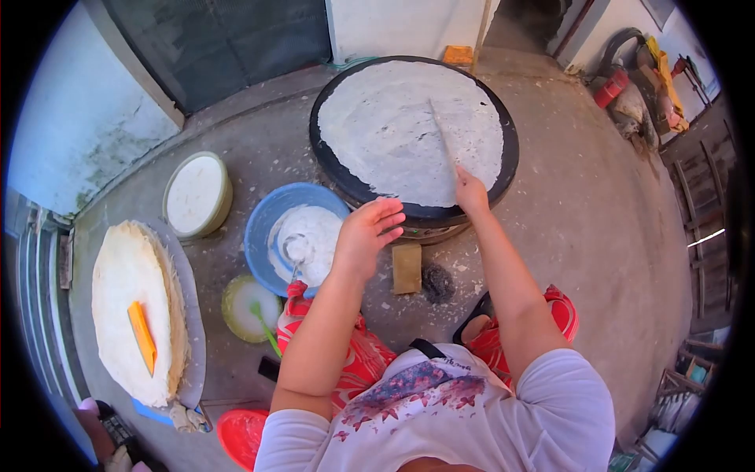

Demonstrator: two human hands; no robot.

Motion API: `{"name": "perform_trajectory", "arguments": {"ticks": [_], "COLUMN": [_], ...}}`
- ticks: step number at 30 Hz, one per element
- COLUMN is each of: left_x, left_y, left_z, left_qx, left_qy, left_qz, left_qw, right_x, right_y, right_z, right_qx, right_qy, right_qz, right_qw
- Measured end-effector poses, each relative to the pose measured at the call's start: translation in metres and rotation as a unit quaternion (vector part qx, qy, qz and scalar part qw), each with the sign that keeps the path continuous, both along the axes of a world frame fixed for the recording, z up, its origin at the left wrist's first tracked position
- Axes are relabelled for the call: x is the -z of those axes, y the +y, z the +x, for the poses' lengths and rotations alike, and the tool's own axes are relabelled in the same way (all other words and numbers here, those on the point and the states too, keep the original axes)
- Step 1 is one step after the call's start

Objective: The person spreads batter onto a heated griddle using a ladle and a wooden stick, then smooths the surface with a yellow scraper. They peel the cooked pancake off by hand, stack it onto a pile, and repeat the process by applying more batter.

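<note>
In front of me is a big round black griddle (510, 149) covered by a thin layer of pale batter (377, 118). My right hand (472, 191) grips one end of a long, thin spreading stick (442, 134) above the griddle's right side. The stick's far end lies over the batter. My left hand (370, 236) hangs at the griddle's front edge, fingers stretched out and holding nothing. Left of that hand, a blue basin (253, 240) contains thick white batter (314, 236) with a ladle (296, 250) in it, partly sunk.
Farther left are a tub of white batter (195, 194), a small green bowl (236, 311) with a green-handled utensil (269, 332), and a tall stack of thin flatbreads (126, 275) with an orange scraper (142, 337) on top. A brick (406, 269) and dark scrubber (437, 282) lie before my feet.
</note>
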State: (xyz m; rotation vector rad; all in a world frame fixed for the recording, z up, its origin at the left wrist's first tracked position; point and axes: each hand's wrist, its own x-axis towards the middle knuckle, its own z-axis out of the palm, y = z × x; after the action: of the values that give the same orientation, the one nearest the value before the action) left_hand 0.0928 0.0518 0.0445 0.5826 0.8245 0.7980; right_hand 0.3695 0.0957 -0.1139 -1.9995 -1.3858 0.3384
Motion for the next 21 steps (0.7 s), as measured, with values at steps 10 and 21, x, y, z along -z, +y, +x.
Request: {"name": "perform_trajectory", "arguments": {"ticks": [10,21], "left_x": [-0.003,0.001], "left_y": [-0.001,-0.004], "left_z": [0.0,0.005], "left_qx": [-0.001,0.007], "left_qy": [-0.001,0.0], "left_qz": [0.007,0.001], "left_qw": [1.0,1.0], "right_x": [-0.051,-0.019], "right_y": [-0.063,-0.04], "right_z": [-0.032,-0.059], "right_qx": [0.065,-0.043], "right_qy": [0.42,-0.064], "right_qz": [-0.115,-0.044], "right_qw": [0.898,0.996]}}
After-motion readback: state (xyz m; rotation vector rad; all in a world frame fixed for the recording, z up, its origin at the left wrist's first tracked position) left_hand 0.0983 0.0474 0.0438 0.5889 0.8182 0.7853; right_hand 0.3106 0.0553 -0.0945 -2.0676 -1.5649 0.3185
